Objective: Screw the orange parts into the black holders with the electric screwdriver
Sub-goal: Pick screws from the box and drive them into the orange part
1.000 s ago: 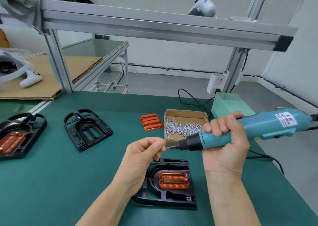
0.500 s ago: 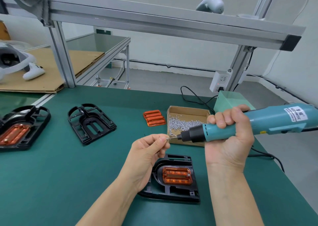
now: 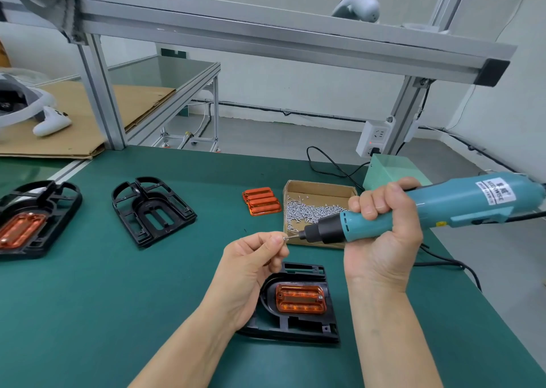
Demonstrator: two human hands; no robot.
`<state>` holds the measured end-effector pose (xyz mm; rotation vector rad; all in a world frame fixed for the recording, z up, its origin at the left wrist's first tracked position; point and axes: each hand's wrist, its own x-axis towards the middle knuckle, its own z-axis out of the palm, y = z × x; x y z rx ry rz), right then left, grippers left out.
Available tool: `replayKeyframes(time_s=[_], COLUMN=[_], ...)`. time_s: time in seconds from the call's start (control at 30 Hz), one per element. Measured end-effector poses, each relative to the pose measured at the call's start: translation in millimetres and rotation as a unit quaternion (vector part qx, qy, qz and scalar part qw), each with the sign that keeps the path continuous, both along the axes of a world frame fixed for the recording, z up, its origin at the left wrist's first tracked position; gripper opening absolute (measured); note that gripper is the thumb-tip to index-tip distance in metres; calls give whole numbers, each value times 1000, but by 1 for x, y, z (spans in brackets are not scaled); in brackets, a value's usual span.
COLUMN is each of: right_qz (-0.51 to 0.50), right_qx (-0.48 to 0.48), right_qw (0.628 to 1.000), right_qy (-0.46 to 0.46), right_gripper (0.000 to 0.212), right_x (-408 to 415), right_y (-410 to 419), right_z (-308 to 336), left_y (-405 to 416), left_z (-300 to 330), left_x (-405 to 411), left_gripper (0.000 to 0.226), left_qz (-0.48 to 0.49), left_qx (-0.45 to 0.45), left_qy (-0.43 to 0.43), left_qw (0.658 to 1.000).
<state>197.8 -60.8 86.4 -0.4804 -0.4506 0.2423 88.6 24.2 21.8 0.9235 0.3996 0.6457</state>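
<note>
- Here, the right hand (image 3: 384, 237) is wrapped in a full grasp around the teal electric screwdriver (image 3: 428, 210), which lies nearly level with its black nose pointing toward 9 o'clock.
- The left hand (image 3: 251, 269) pinches a small screw (image 3: 285, 238) between thumb and forefinger, the remaining fingers curled; the screw meets the bit tip above the table.
- Directly below the hands, at 6 o'clock from the screw, a black holder (image 3: 298, 325) lies flat on the green table (image 3: 103, 313) with an orange part (image 3: 300, 299) seated in its recess; a screw head shows at the part's upper right corner.
- At 12 o'clock from the left hand, a cardboard box (image 3: 319, 188) holds loose silver screws (image 3: 310, 211).
- Just beside the box, at its 9 o'clock, a loose orange part (image 3: 261, 201) rests on the table.
- At 10 o'clock from the left hand, an empty black holder (image 3: 152, 210) lies flat.
- At the far 9 o'clock edge, a second filled holder (image 3: 44, 219) carries its own orange insert (image 3: 20, 229).
- A black cable (image 3: 449, 265) trails across the table at 3 o'clock.
</note>
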Motion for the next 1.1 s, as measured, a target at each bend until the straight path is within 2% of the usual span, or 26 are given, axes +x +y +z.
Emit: replayKeyframes(time_s=[0.37,0.47,0.63,0.67,0.73,0.77,0.87,0.97,1.1], right_qz=[-6,-4,3,3,8,13,39,64,88], right_qx=[0,-4,-11,-14,-22,-29,-61,-110,-155], right_qw=[1000,1000,1000,1000,1000,1000,997,991,983], right_qy=[10,14,13,11,5,1,-18,-33,-53], right_gripper=[17,17,16,16,16,17,19,19,20], right_x=[4,5,8,8,10,11,13,12,10], right_y=[3,3,0,-1,-2,-3,-4,-4,-4], right_z=[-7,-5,-4,-4,-4,-5,-8,-15,-24], left_y=[-1,0,3,4,9,12,23,27,26], left_z=[-2,-3,2,3,4,5,1,-6,-10], left_x=[2,3,-2,-4,-6,-7,-10,-10,-11], left_gripper=[8,18,14,19,25,21,13,15,16], left_qz=[38,49,40,43,68,85,104,49,-3], left_qx=[52,95,148,155,160,164,225,314,375], left_qy=[28,53,82,89,101,109,185,277,340], left_qw=[997,993,985,983,980,977,951,907,863])
